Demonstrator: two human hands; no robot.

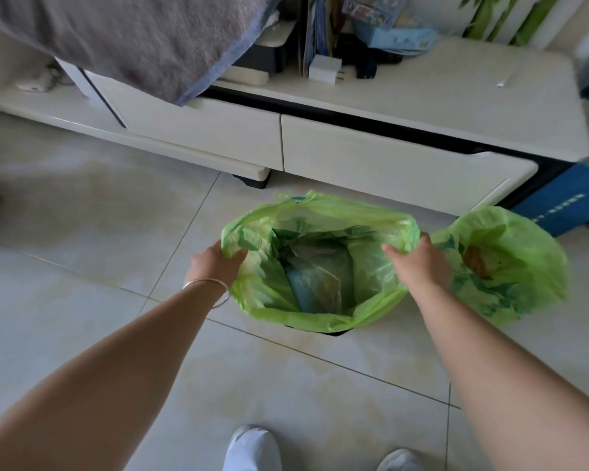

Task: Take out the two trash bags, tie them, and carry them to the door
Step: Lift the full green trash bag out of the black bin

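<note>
- Down on the tiled floor (82, 334), in front of the low white cabinet (388, 158), our two green trash bags sit side by side.
- Our left hand (215, 263) reaches forward, arm straight, fingers curled over the left rim of the nearer bag (371, 277), gripping it.
- Our right hand (419, 260) grips the right rim likewise, holding the mouth wide open.
- A bangle (206, 288) circles the left wrist.
- Just right of that hand, the second bag (510, 266) lies open on the floor, touching the first.
- Our white shoes (252, 447) show below.
</note>
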